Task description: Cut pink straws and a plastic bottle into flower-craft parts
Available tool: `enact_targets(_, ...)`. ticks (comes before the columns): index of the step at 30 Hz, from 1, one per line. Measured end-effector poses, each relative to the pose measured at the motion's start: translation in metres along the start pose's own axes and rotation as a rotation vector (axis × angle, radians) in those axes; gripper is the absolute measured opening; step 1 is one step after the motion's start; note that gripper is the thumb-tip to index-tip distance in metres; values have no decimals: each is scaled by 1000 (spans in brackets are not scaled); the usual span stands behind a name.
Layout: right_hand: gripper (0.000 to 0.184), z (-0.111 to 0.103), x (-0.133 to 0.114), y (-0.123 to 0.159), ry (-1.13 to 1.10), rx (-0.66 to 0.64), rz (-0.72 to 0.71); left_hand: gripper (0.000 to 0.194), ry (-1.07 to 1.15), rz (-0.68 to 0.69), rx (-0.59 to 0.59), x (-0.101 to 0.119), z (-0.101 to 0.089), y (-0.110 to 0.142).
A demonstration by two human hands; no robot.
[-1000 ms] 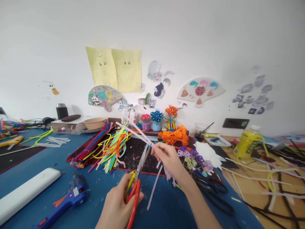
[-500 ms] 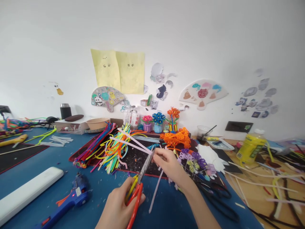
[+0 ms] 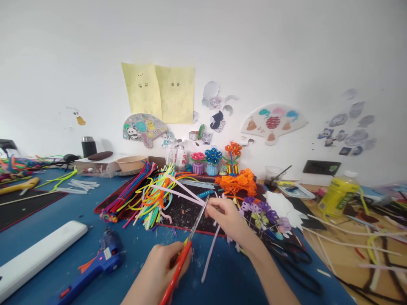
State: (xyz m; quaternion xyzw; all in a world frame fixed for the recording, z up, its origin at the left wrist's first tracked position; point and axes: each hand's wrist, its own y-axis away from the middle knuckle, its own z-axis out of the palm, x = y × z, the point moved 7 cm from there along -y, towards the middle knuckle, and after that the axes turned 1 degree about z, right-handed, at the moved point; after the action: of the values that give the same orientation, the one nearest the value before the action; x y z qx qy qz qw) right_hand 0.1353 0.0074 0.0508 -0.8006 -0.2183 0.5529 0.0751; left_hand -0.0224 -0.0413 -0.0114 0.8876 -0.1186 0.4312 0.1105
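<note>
My left hand (image 3: 158,263) is closed around the red and yellow handles of a pair of scissors (image 3: 174,280). The blades point up and away, and their tips reach my right hand's fingertips. My right hand (image 3: 228,217) pinches pale lilac pipe cleaners (image 3: 179,195). Two fuzzy ends stick out to the left, crossing the blade tips, and another length hangs down below the hand. From here I cannot tell whether the blades have cut through. Under both hands lies a dark mat (image 3: 178,215) strewn with small scraps.
Bundles of coloured pipe cleaners (image 3: 152,199) lie behind at left. A blue glue gun (image 3: 106,256) and a white case (image 3: 44,260) rest at front left. Black scissors (image 3: 297,275) sit right of my forearm. Orange pieces (image 3: 237,184), purple flowers (image 3: 265,212) and potted flowers (image 3: 213,163) stand farther back.
The scissors have rolled so the blades show nearly edge-on, and their handles have come closer together. My right hand keeps its pinch on the pipe cleaners. The whole view has shifted slightly.
</note>
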Motion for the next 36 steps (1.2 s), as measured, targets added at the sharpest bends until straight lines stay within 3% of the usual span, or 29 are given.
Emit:
enact_targets(6,22,-4,8,-3,7,19,72,56,33,-51,-18,6,6,2)
enact_targets(12,23,-10,12,-3,18,40,128,50,50,-11,-6,10,8,-8)
enact_targets(18,23,-19,34,-3,6,68,222,47,96,-116,-169,-2,20,-11)
enact_targets(25,32,-28,47,3,-411,190,346,26,-551,-61,35,3,-11,14)
enact_targets(27,36,-33,45,4,-518,257,337,12,-572,-61,14,1,-11,22)
enact_targets(30,41,-44,43,5,-564,352,306,14,-519,-11,-22,3,-10,30)
enact_targets(33,40,-59,44,8,-508,464,286,20,-602,-14,67,8,-24,33)
enact_targets(36,36,-82,39,15,-519,654,180,19,-810,-133,139,6,-41,32)
